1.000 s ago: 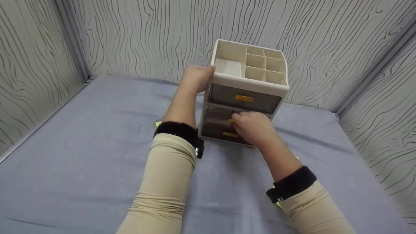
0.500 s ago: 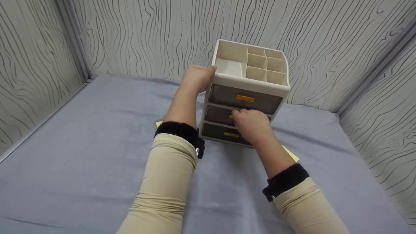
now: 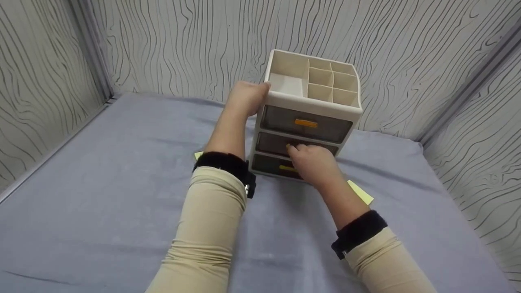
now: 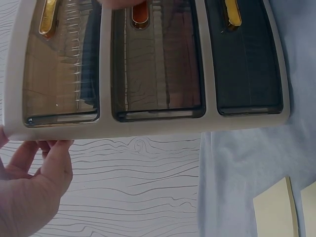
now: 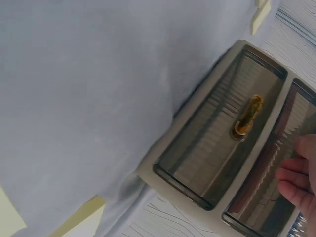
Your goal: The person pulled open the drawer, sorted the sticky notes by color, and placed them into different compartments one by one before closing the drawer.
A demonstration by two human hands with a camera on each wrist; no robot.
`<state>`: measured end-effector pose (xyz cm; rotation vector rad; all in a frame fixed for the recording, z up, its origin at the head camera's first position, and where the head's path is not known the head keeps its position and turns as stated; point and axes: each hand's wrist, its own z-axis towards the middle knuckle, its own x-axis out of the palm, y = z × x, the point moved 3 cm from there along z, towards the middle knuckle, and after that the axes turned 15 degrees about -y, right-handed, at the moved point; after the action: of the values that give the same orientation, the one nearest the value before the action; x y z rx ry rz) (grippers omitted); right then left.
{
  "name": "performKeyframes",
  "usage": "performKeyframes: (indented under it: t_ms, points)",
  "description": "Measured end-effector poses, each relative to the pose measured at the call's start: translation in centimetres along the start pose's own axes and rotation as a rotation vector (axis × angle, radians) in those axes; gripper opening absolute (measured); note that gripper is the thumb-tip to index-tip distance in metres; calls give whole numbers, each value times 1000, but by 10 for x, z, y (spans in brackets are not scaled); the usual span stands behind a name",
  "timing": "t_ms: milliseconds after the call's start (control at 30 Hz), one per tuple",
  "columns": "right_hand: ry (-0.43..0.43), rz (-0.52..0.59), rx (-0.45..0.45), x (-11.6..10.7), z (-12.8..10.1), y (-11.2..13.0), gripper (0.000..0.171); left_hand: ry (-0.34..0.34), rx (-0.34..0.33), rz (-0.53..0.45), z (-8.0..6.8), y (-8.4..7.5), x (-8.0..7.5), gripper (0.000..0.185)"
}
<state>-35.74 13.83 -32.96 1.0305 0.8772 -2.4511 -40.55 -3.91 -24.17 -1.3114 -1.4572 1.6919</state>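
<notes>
A cream desk organizer [image 3: 313, 103] with three smoky drawers and open top compartments stands on the grey cloth [image 3: 101, 183]. My left hand [image 3: 246, 97] grips its upper left corner, thumb on the rim; the left wrist view shows that hand [image 4: 29, 197] beside the cream frame. My right hand [image 3: 313, 160] is in front of the middle drawer [image 3: 272, 143], with bent fingertips [image 5: 298, 173] resting against its front near the orange handle. The middle drawer [image 4: 158, 59] sits flush with the frame. The top drawer [image 3: 305, 123] and bottom drawer [image 5: 217, 148] are also closed.
Yellow sticky notes lie on the cloth, one to the organizer's right [image 3: 360, 192] and one to its left [image 3: 198, 155]. Walls with a wavy grain pattern [image 3: 171, 44] close in the back and both sides.
The middle drawer stood partly pulled out one second ago and now sits pushed in. My right hand went forward with it, then dropped slightly. The left hand has not moved.
</notes>
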Motion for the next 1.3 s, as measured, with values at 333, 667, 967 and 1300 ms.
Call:
performKeyframes:
  t_ms: [333,667,967,1300]
  points:
    - [128,-18,-88,23,-12,12,6,-5,-11,-16,1,1,0,41]
    - [152,-60,-120,31,-13,16,7,6,13,-27,1,0,-1,39]
    - [78,-49,-164,30,-20,21,10,18,33,10,0,-1,-1,42]
    - [-12,18,-215,16,-32,31,13,29,8,-46,1,1,-1,39]
